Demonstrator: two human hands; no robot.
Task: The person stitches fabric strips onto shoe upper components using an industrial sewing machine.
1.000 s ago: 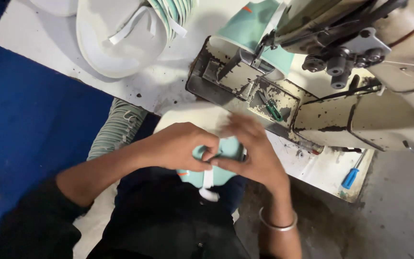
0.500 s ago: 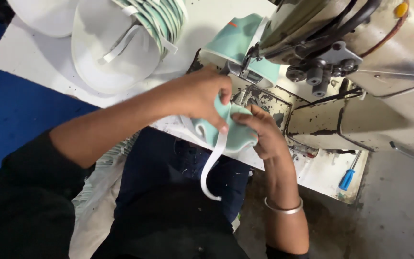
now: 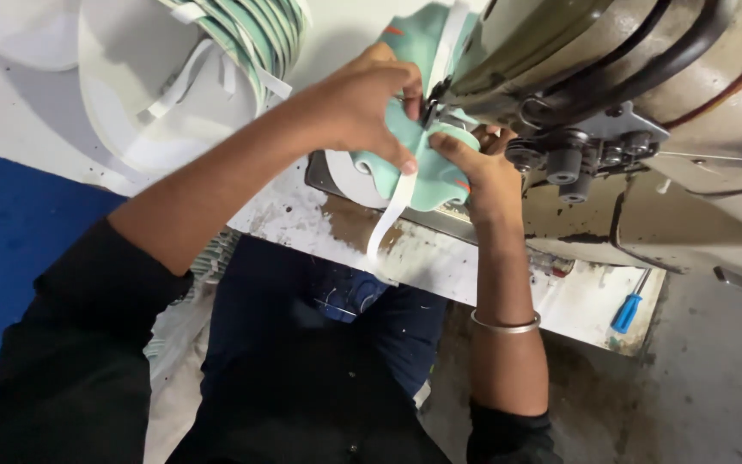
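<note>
- The left hand [image 3: 362,99] pinches the teal piece [image 3: 427,167] from above, thumb and fingers closed on its cloth, just left of the sewing machine [image 3: 646,112].
- The right hand [image 3: 483,167] grips the same piece from the right, fingers curled over its edge; the fingertips are partly lost behind the cloth and the machine head.
- The piece sits at the front of the machine, right under its head; the needle itself is hidden by the hands and cloth.
- A white strap [image 3: 388,219] hangs from the piece over the table [image 3: 440,258] edge; where it joins the piece is hard to make out.
- More teal cloth [image 3: 418,39] shows behind the left hand, partly covered by the machine.
- A stack of white cups [image 3: 173,77] with teal edges lies well left of the machine, cut off at the top.
- A blue screwdriver [image 3: 627,308] lies on the table below the machine.
- A bangle [image 3: 506,325] circles the right wrist.
</note>
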